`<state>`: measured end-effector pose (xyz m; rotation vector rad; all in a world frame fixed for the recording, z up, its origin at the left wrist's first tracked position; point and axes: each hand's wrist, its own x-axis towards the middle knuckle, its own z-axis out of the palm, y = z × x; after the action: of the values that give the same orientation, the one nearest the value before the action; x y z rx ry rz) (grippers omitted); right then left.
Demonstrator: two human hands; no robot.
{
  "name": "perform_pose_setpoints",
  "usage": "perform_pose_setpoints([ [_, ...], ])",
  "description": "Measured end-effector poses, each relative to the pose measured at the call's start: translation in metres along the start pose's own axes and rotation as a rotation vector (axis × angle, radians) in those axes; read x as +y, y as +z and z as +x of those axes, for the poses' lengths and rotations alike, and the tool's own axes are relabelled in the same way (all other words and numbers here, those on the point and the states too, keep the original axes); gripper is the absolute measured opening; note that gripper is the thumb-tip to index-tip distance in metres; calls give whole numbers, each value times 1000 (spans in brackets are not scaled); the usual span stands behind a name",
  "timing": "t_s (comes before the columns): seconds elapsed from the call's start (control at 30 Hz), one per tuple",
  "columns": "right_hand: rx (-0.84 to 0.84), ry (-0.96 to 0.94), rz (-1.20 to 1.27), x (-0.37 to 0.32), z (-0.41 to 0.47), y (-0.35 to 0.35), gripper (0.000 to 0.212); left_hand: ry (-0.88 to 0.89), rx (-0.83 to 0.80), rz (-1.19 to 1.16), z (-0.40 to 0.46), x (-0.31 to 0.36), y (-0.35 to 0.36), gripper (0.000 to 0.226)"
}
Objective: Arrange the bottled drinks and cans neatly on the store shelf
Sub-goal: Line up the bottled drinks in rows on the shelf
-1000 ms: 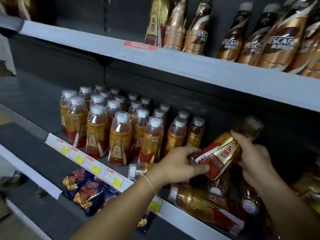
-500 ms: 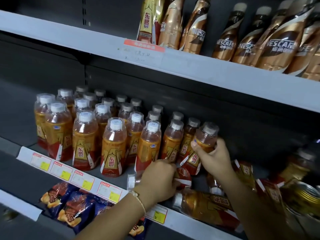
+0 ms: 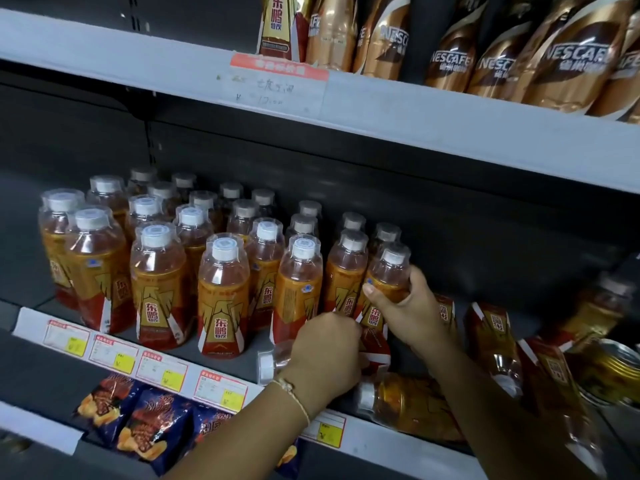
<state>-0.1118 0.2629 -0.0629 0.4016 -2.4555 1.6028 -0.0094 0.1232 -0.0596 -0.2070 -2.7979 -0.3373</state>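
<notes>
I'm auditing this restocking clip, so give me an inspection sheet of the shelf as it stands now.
Surface: middle shelf, grey, price tags along its front edge.
Job's things: upright orange bottles in rows at left; lying bottles in a heap at right.
Clutter: gold can on its side at far right.
Grippers: right hand grips the end upright bottle; left hand holds a lying bottle.
Cables: nothing seen.
Surroundings: coffee bottles on the shelf above; snack bags below.
</notes>
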Motion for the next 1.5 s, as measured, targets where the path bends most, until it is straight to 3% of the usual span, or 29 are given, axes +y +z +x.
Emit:
perform_pose_setpoints([
  [0.13, -12, 1, -43, 1, 2, -2, 75, -12, -6, -9, 1, 0, 0, 26],
  [0.27, -9, 0, -41, 2, 2, -8, 54, -56, -30, -60, 2, -2, -1, 29],
  [0.37, 11, -4, -62, 1, 2, -8, 51, -80, -6, -114, 1, -6, -3, 31],
  [0.6, -83, -16, -97, -5, 1, -13, 51, -75, -22, -45, 1, 1, -9, 26],
  [0.73, -257, 116, 47, -5, 7, -35, 62, -91, -51, 18, 8, 14, -12, 15],
  [0.8, -263, 153, 47, -3, 9, -52, 70, -91, -13, 6, 14, 22, -12, 17],
  [1.03, 21, 136, 32, 10, 10, -136, 34, 93, 136, -176, 39, 75, 3, 25],
  [1.17, 244, 124, -136, 23, 9, -189, 11, 150, 174, -252, 65, 113, 17, 51],
  [1.27, 313, 150, -204, 34, 8, -223, 10, 201, 151, -267, 84, 141, 28, 61],
  [1.4, 373, -5, -219, 50, 7, -258, 22, 226, 115, -217, 110, 176, 42, 62],
  [1.5, 406, 16, -333, 65, 13, -283, 13, 236, 96, -215, 125, 200, 53, 58],
])
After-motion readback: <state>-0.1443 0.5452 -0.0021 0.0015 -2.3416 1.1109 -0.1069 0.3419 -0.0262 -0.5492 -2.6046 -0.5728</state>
